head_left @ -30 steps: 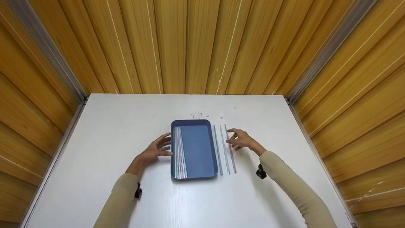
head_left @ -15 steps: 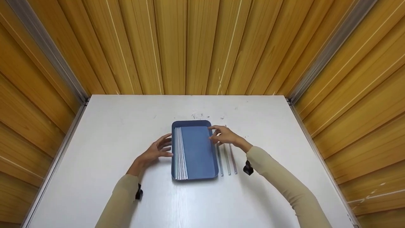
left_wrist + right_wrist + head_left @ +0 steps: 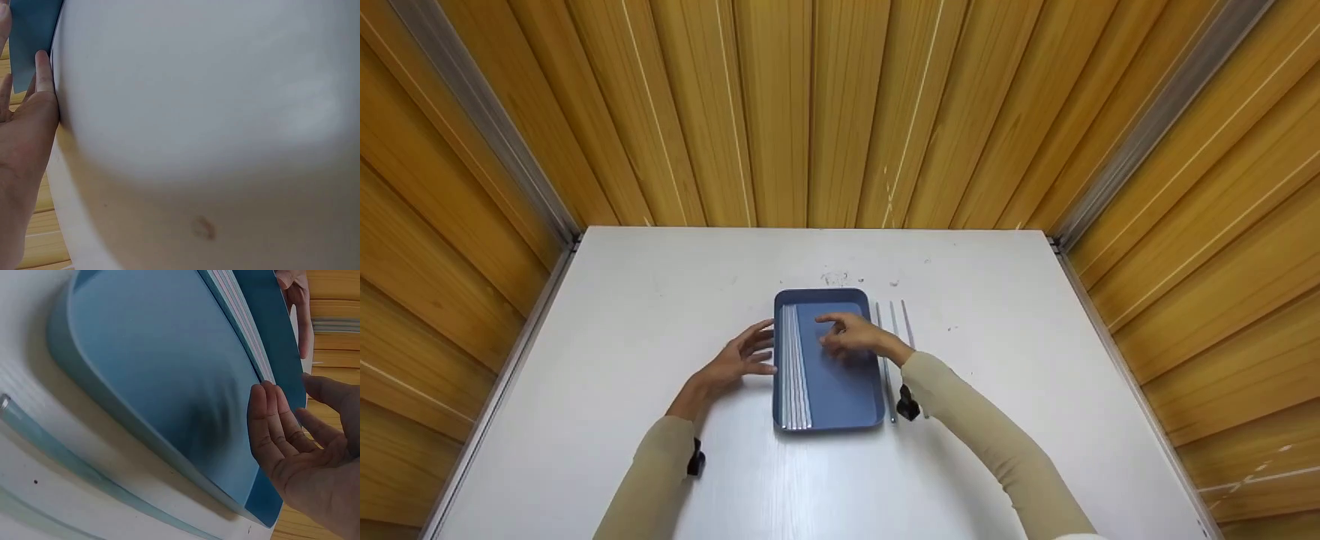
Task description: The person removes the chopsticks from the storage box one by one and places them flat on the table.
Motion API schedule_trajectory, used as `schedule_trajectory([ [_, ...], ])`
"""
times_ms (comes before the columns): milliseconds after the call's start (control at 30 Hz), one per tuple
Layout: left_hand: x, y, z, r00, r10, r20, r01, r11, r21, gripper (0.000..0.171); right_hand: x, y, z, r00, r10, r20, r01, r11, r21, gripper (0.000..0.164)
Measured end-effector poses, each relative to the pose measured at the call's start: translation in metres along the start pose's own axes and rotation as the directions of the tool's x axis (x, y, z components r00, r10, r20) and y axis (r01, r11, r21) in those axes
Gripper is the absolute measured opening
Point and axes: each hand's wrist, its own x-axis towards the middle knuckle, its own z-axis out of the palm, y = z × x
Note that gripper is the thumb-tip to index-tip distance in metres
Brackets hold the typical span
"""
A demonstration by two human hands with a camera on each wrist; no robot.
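Observation:
A blue rectangular tray (image 3: 844,405) lies on the white table. Several thin, pale translucent rods (image 3: 795,367) rest side by side along its left wall. My left hand (image 3: 731,364) is at the outside of that wall, fingers spread and fingertips right at the rim. Over the bare middle of the tray hovers my right hand (image 3: 851,335), its index finger extended and the others loosely bent. In the right wrist view nothing shows between its fingers (image 3: 259,410), which overlap the ends of the rods. More rods (image 3: 891,405) lie lengthwise to the right of the tray, partly covered by my right forearm.
The white table (image 3: 675,277) reaches back to a wall of yellow wood-look panels (image 3: 780,112). Similar panels stand on both sides, with grey metal rails at the corners. Each wrist carries a small black device (image 3: 907,403).
My right hand has moved left from beside the loose rods, across the tray's right rim, to over its middle. My left hand stays at the left wall. The rods look unmoved.

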Motion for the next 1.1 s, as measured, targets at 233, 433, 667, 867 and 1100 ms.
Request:
schedule_trajectory([
  [233,0.005,-0.003,0.003,1.0,0.022,0.021,-0.022,1.0,-0.008,0.096,0.018,0.018,0.01,0.995,0.103,-0.009,-0.099,0.975,0.201,0.061],
  [433,0.001,-0.002,0.005,1.0,0.015,0.023,-0.014,1.0,-0.015,0.096,0.028,0.027,0.022,0.994,0.097,-0.054,-0.089,0.987,0.137,0.067],
  [667,-0.001,0.002,0.001,1.0,0.029,0.01,-0.029,1.0,-0.012,0.093,0.03,0.015,0.034,0.985,0.137,-0.101,-0.132,0.99,0.052,0.078],
  [867,-0.003,0.004,-0.003,1.0,0.019,-0.013,-0.019,1.0,0.0,0.092,0.03,0.001,0.039,0.981,0.16,-0.112,-0.155,0.987,0.051,0.082],
  [1100,-0.003,0.002,0.002,1.0,0.026,-0.004,-0.026,1.0,0.004,0.094,0.026,0.004,0.041,0.966,0.229,-0.121,-0.213,0.968,0.131,0.081],
])
